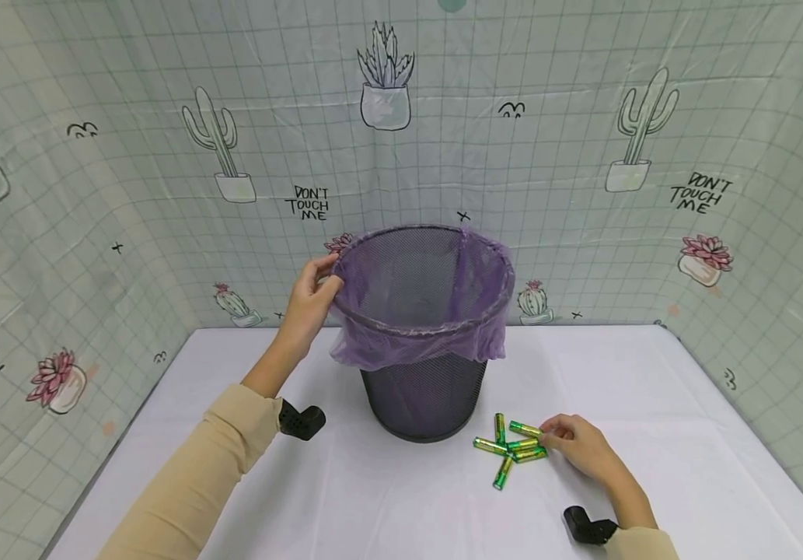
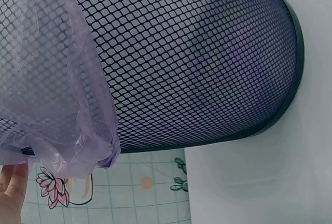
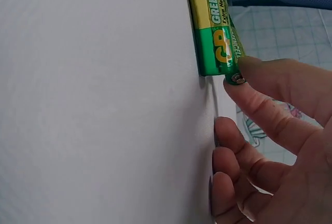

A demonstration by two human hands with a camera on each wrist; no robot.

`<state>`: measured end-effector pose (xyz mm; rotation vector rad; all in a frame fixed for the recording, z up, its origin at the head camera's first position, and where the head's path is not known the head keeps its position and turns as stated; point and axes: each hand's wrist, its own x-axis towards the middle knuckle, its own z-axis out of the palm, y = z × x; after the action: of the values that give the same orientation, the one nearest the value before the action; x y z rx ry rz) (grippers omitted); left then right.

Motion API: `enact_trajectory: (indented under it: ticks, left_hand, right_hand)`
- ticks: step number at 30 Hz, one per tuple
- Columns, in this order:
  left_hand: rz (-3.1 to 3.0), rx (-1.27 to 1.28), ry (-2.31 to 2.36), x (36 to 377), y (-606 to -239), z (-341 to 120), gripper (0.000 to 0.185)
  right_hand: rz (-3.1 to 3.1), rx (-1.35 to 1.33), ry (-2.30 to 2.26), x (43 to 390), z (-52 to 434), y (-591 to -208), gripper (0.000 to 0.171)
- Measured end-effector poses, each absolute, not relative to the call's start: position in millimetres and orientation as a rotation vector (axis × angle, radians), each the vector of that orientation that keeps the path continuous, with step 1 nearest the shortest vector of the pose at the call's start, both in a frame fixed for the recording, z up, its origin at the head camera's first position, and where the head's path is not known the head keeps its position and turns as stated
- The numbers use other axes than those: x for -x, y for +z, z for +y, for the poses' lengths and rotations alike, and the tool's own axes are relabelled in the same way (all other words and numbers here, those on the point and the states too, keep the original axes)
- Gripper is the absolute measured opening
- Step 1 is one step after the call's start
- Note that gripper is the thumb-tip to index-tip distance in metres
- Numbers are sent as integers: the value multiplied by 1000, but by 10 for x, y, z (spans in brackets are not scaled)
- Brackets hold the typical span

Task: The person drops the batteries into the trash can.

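Observation:
A black mesh wastebasket (image 1: 424, 400) stands upright with a purple bag (image 1: 373, 348) lining it and folded over its rim. My left hand (image 1: 308, 309) grips the rim at the left side through the bag, thumb on the near side. In the left wrist view only part of the left hand (image 2: 12, 194) shows, below the bag's hanging edge. Several green-and-gold batteries (image 1: 490, 446) lie in a loose cluster right of the basket's base. With thumb and index finger, my right hand (image 1: 579, 447) pinches the end of the upper right battery (image 1: 525, 428). Another battery (image 3: 210, 27) partly hides it in the right wrist view.
A white cloth covers the table (image 1: 359, 505). Grid-patterned sheets with printed cacti form a wall (image 1: 443, 171) behind and at both sides. A black device sits at each wrist, the left one (image 1: 303, 421) near the basket and the right one (image 1: 588, 527) near the table.

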<state>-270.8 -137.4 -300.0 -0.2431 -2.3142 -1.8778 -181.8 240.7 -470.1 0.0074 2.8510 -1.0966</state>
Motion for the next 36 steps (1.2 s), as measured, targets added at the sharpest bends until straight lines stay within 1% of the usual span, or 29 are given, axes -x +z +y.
enact_trajectory:
  ticks: [8, 13, 18, 24, 28, 36]
  left_hand:
    - [-2309, 248, -1886, 2710, -2998, -1362, 50]
    - [-2320, 253, -1881, 2710, -2994, -1369, 51]
    - [-2321, 251, -1882, 2703, -2987, -1369, 51]
    - [-2315, 245, -1883, 2701, -2989, -1365, 51]
    - [-2316, 254, -1882, 2700, -2993, -1370, 51]
    - [-2311, 262, -1886, 2702, -2994, -1370, 51]
  right_hand:
    - [2869, -62, -1103, 1760, 2403, -4534, 26]
    - [2975, -23, -1071, 1749, 2385, -4357, 27]
    - [3112, 84, -1053, 1740, 2356, -4152, 26]
    - [3265, 254, -1076, 1742, 2277, -3847, 18]
    - [3335, 364, -1078, 1728, 2207, -3588, 14]
    - [3399, 567, -1114, 1739, 2049, -3047, 14]
